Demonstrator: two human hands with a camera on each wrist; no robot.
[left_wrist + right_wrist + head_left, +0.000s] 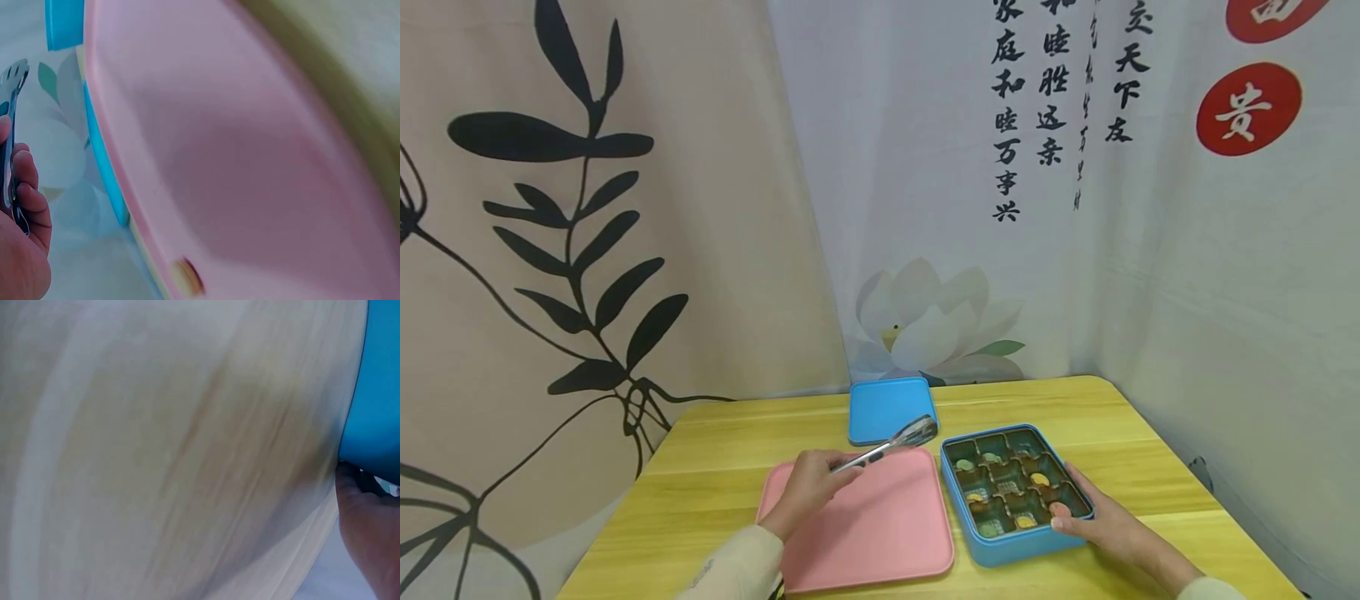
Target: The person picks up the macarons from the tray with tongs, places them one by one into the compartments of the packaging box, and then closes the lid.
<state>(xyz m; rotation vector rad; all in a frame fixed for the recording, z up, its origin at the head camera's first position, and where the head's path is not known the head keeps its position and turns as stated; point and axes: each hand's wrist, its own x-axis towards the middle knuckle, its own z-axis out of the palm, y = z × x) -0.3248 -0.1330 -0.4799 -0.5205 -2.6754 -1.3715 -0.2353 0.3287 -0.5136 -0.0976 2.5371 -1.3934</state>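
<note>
My left hand (817,483) grips a pair of metal tongs (887,443) above the pink tray (880,542), their slotted heads pointing to the far right. In the left wrist view, the fingers curl round the handles of the tongs (9,156). A small tan round piece (186,278) lies on the tray near its edge. To the right of the tray stands a blue box (1022,546) with a dark divided insert, and several compartments contain small yellow, green or orange pieces. My right hand (1108,525) holds the box at its near right corner, thumb over the rim.
A flat blue lid-like tray (891,404) lies at the back of the wood-grain table (1157,467), behind the pink tray. A printed curtain (737,208) hangs directly behind the table and along its right side.
</note>
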